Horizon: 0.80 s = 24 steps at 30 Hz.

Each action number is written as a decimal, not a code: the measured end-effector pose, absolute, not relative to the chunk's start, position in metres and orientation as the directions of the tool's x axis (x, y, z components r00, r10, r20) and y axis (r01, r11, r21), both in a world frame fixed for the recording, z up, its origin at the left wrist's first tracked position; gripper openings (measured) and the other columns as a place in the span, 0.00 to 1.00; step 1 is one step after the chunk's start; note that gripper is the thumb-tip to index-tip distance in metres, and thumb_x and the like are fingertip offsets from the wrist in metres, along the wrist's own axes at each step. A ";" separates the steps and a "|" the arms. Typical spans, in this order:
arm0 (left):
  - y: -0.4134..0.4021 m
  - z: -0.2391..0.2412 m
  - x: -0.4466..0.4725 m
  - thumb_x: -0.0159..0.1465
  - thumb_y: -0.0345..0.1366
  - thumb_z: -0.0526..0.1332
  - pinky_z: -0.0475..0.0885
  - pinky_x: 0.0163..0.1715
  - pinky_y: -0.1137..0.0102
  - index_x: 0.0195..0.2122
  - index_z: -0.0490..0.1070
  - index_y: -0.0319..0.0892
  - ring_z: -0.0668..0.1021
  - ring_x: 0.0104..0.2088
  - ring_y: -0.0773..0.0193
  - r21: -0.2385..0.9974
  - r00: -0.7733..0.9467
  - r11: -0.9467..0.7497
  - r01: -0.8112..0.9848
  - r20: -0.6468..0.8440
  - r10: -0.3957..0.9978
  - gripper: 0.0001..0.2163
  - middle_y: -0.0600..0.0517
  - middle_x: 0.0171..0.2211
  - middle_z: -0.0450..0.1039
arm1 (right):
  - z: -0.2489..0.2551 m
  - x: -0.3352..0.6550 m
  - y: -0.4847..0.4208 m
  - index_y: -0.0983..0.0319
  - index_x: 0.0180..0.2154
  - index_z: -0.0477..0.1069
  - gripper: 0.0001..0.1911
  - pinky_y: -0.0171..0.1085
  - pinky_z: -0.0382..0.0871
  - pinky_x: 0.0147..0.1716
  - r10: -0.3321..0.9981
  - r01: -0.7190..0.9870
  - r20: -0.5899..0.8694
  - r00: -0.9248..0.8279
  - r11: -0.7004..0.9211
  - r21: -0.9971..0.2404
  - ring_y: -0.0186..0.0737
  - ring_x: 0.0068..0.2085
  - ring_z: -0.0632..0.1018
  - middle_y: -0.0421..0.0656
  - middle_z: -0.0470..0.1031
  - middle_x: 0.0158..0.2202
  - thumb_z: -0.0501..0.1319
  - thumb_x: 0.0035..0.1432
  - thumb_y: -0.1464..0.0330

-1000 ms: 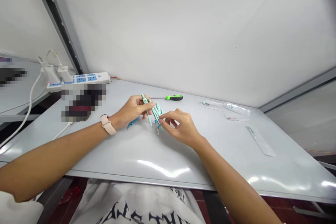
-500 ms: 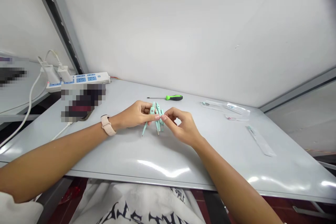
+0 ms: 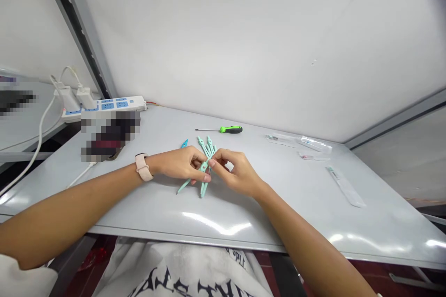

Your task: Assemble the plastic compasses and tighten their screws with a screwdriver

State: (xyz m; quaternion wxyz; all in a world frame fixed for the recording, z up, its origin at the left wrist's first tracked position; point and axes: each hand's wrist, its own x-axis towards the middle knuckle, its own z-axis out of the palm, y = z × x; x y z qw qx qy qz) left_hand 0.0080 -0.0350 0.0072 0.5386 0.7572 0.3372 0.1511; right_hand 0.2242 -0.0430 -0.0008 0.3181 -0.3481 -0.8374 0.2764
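Your left fingers (image 3: 199, 161) and right fingers (image 3: 216, 161) are curled closed, pinching from both sides on a pale teal plastic drawing compass (image 3: 204, 188). Its two slim legs splay down and toward you below the grip, over the middle of the worktop (image 3: 285, 213). Directly behind your fingers, more teal compass parts (image 3: 208, 146) stand out in a tight fan; the hands hide whether they join the compass you are pinching. A small blue plastic piece (image 3: 184, 143) lies on the worktop just beyond your left hand (image 3: 179, 163), which wears a pale pink watch (image 3: 142, 167) at the wrist. Your right hand (image 3: 239, 174) angles in from the other side.

Farther back lies a green-and-black screwdriver (image 3: 230, 129). To the right are clear plastic sleeves (image 3: 299, 144), and one more (image 3: 344, 187) lies nearer you. At back left sits a blue-and-white power strip (image 3: 104, 104) with two white chargers (image 3: 68, 98).
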 end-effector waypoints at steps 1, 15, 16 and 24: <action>-0.035 0.007 0.008 0.60 0.45 0.68 0.61 0.22 0.71 0.30 0.76 0.41 0.71 0.21 0.66 0.918 0.734 -0.189 0.348 -0.141 0.665 0.12 0.53 0.21 0.73 | -0.001 0.225 -0.042 0.59 0.29 0.68 0.14 0.36 0.65 0.29 0.769 0.405 0.364 -0.525 0.602 -0.689 0.34 0.26 0.68 0.38 0.72 0.24 0.58 0.67 0.62; -0.033 0.014 0.009 0.64 0.51 0.64 0.58 0.20 0.71 0.33 0.72 0.43 0.62 0.21 0.68 0.942 0.544 -0.069 0.328 -0.128 0.829 0.15 0.57 0.23 0.60 | -0.012 0.226 -0.033 0.60 0.30 0.72 0.12 0.38 0.63 0.33 0.799 0.495 0.388 -0.459 0.593 -0.635 0.34 0.28 0.67 0.38 0.71 0.27 0.58 0.67 0.67; -0.033 0.013 0.009 0.64 0.51 0.64 0.59 0.20 0.71 0.34 0.71 0.43 0.62 0.21 0.67 0.944 0.533 -0.056 0.326 -0.135 0.835 0.15 0.57 0.23 0.60 | -0.013 0.225 -0.034 0.60 0.30 0.73 0.12 0.38 0.63 0.33 0.791 0.501 0.377 -0.482 0.602 -0.621 0.34 0.28 0.67 0.38 0.71 0.27 0.58 0.67 0.67; -0.032 0.011 0.006 0.65 0.45 0.61 0.58 0.18 0.71 0.37 0.74 0.44 0.63 0.17 0.66 0.916 0.507 -0.081 0.394 -0.143 0.850 0.10 0.57 0.17 0.63 | -0.019 0.225 -0.031 0.60 0.33 0.79 0.12 0.38 0.62 0.35 0.779 0.545 0.358 -0.515 0.620 -0.564 0.34 0.28 0.68 0.39 0.73 0.29 0.60 0.68 0.66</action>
